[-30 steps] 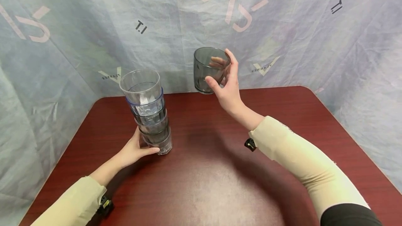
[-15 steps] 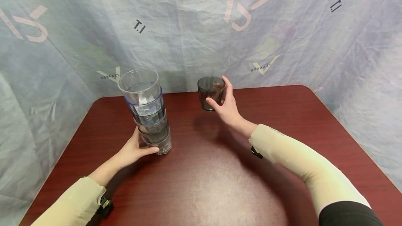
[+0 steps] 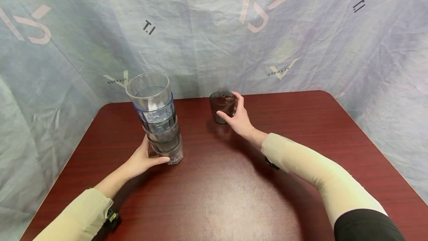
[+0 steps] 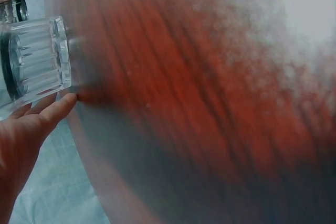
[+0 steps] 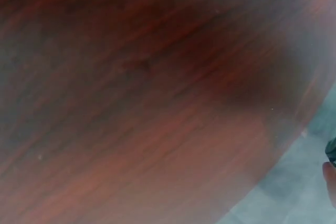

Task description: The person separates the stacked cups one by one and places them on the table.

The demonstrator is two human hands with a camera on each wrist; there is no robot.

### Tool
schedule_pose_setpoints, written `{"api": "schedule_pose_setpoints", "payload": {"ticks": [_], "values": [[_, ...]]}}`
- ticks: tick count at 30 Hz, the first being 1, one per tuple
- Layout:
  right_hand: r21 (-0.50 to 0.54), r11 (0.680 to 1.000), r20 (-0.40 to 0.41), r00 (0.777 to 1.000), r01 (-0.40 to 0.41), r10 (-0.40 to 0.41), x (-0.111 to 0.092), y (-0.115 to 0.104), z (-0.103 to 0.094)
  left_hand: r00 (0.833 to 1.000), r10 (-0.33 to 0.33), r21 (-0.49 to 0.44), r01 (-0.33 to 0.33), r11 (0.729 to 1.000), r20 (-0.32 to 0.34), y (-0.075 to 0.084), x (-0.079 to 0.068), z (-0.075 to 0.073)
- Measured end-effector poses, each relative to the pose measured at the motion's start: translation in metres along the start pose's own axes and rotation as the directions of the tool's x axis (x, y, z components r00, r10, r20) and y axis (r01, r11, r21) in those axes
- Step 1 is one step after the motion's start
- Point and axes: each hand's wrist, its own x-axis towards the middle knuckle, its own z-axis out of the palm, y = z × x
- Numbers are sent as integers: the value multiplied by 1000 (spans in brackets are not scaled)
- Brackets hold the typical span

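Observation:
A tall leaning stack of nested drinking glasses (image 3: 155,116), clear, blue-rimmed and smoky, stands at the left of the table. My left hand (image 3: 140,162) holds it low down, thumb across the front near the bottom and the other fingers mostly hidden behind. In the left wrist view the faceted base of the lowest clear glass (image 4: 44,59) shows beside my fingers. Toward the back, my right hand (image 3: 239,121) grips a single smoky grey glass (image 3: 218,104) from its right side, upright and close over the tabletop. The right wrist view catches only a fingertip (image 5: 330,179) and the glass's edge.
The dark red wooden table (image 3: 214,189) has a rounded back right corner. Right behind its far edge hangs a pale printed cloth (image 3: 187,47), which also runs down both sides.
My right hand has lowered the smoky glass from in front of the cloth down to the back of the table. The left hand and the stack have stayed in place.

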Motion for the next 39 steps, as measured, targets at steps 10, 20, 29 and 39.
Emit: {"api": "schedule_pose_setpoints", "payload": {"ticks": [10,20,29,39], "values": [[-107,988,29,993,-114,117,4,24,4,1000,14,-44,-13,999,19,3,0,0],[-11,993,47,992,-120,121,5,22,4,999,20,-17,-20,1000,25,3,0,-1],[49,987,90,985,-152,147,2,1,1,1000,6,-5,-5,1000,25,1,0,-3],[-75,991,-6,994,-108,108,7,8,-6,1000,23,6,-23,1000,15,1,-1,0]]}}
